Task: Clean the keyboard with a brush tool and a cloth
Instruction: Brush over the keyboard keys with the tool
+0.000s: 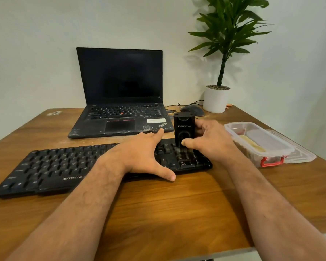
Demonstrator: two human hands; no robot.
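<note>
Your two bare forearms reach forward over the wooden table [167, 213] toward the black keyboard [55, 166], which lies across the table in front of you, its left end nearer you than its right. Your left hand [139, 153] lies flat over the middle-right part of the keyboard, fingers straight and spread, the thumb resting at the near edge and the forefinger reaching past the far edge toward the laptop. Your right hand [211, 142] grips the black brush tool [183, 129], thumb on its front face and fingers curled behind it; the tool stands upright with its lower end down among the keys at the keyboard's right end. Just right of that hand sits a clear plastic box [256, 142] with red clasps, its lid lying beside it; what lies inside is too blurred to name. Beyond the keyboard an open laptop [120, 91] stands with a dark screen. Farther right are a dark mouse [194, 110] with its cable and a potted plant [216, 98] against the wall.
</note>
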